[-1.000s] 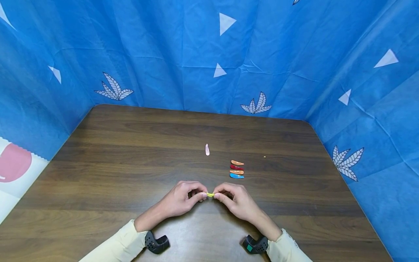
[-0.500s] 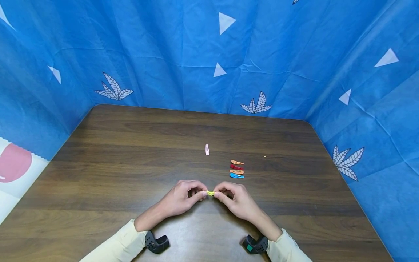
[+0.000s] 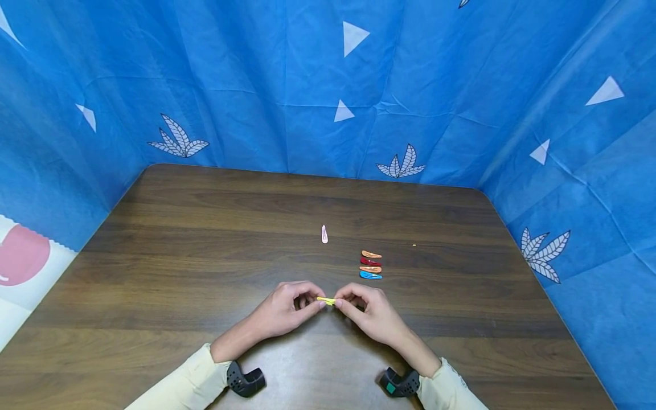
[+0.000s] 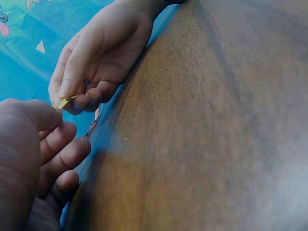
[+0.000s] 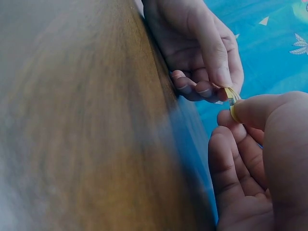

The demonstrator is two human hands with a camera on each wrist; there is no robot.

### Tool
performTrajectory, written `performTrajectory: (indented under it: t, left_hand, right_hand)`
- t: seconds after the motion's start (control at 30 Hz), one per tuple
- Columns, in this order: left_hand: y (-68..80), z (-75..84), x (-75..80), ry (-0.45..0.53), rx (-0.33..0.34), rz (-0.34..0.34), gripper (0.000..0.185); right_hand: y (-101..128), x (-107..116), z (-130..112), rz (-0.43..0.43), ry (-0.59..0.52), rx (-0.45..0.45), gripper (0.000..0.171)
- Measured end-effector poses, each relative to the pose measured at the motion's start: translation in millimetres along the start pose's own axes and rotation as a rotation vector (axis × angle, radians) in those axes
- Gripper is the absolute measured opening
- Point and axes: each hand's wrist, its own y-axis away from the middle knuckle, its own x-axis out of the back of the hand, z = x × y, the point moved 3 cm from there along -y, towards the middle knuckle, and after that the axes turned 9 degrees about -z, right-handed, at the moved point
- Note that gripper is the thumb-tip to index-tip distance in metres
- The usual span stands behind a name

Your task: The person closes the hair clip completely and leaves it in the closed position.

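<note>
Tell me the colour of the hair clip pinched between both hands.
Yellow hair clip; the head view shows it best.
</note>
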Motion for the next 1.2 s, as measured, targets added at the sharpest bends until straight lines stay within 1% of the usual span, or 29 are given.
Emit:
performTrajectory:
  t: [0.17,0.4,0.63,0.87,1.07,1.2]
  left_hand:
    - [0.2,0.5,0.7,0.016,-0.006,0.002,0.009]
    - [-0.4,-1.4,1.3,0.024,-0.014,0.014,0.011]
    - [-0.5,-1.2,0.9,0.033,-0.018,0.022,0.01]
    - [-1.1,-0.8,-1.1,0.014,-0.036,0.038,0.01]
    - [-1.8,1.7,-2.1,0.013,-0.032,0.047,0.014]
    - [-2.3,3.2,-3.2,0.025,-0.024,0.045,0.014]
  right_hand:
    - [0.1,0.5,-0.7,-0.005,-0.007,-0.032,0.005]
    - [-0.6,0.9,-2.6,-0.013,-0.002,-0.059,0.006]
    - [-0.5,0.4,-3.5,-0.028,-0.009,-0.059,0.009]
    - [0.3,1.6,-0.5,-0.036,-0.011,-0.045,0.01]
    - [1.6,2.3,2.3,-0.045,-0.017,-0.027,0.01]
    - [2.7,3.5,1.8,-0.051,-0.013,-0.033,0.009]
